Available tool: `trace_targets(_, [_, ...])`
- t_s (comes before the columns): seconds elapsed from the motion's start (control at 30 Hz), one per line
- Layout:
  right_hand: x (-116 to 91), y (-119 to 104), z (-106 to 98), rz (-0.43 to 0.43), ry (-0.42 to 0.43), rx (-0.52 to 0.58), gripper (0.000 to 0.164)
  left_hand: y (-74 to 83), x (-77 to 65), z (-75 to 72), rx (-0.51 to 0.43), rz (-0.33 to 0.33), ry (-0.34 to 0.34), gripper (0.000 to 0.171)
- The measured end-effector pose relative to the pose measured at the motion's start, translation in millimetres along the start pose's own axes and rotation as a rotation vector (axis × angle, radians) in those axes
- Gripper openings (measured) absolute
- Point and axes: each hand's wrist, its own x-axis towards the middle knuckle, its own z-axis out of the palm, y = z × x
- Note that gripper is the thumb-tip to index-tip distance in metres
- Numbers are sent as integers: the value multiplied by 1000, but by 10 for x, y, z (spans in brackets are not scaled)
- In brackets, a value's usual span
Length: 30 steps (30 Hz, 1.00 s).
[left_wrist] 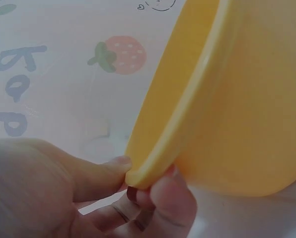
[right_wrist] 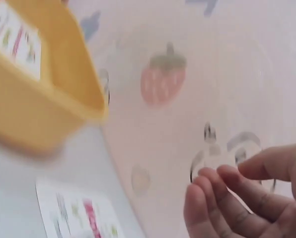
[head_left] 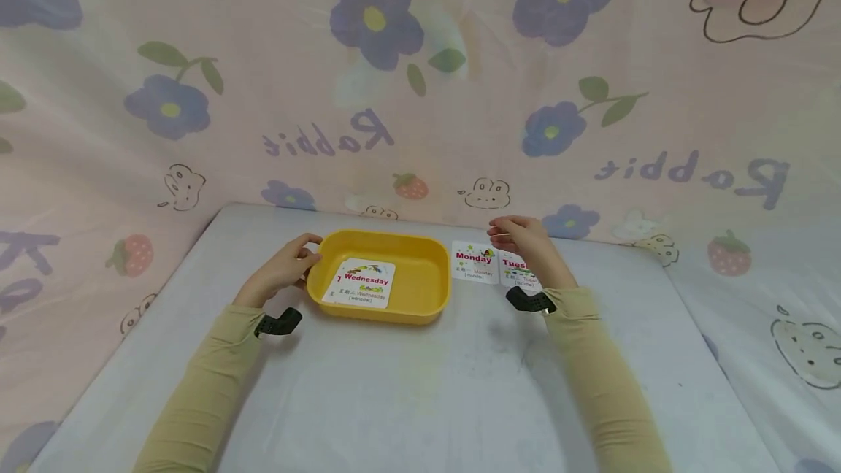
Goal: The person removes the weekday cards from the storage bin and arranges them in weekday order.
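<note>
Left hand (left_wrist: pixel 58 191) pinches the yellow tray (head_left: pixel 420 287), right hand (head_left: pixel 531 241) loosely curled.

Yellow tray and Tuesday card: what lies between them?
The Monday card lies between the yellow tray and the Tuesday card, as the head view shows.

1. One yellow tray (head_left: pixel 420 283).
2. Two cards (head_left: pixel 474 268) right of the tray.
3. At least two more cards (head_left: pixel 361 287) inside it (overlap hides the exact count).
4. Two hands (head_left: pixel 282 268) flanking the tray.
5. Two black wrist pieces (head_left: pixel 279 322).
</note>
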Motion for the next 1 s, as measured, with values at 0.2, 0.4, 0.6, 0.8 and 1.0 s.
trace_targets(0.2, [-9, -171, 370, -42, -170, 119, 42, 28, -4, 12, -4, -3, -16, 40])
trace_targets(0.4, [48, -192, 710, -23, -259, 95, 35, 26, 9, 12, 3, -9, -13, 40])
trace_targets(0.6, [87, -129, 1018, 34, -330, 91, 39, -5, 3, 11, 0, -16, -10, 40])
trace_targets(0.8, [135, -79, 1208, 105, -335, 90, 42, -33, 16, 8, -5, -12, -11, 42])
trace_targets(1.0, [208, -1, 1345, 194, -332, 29, 41, -50, 28, -16, 1, -16, 6, 43])
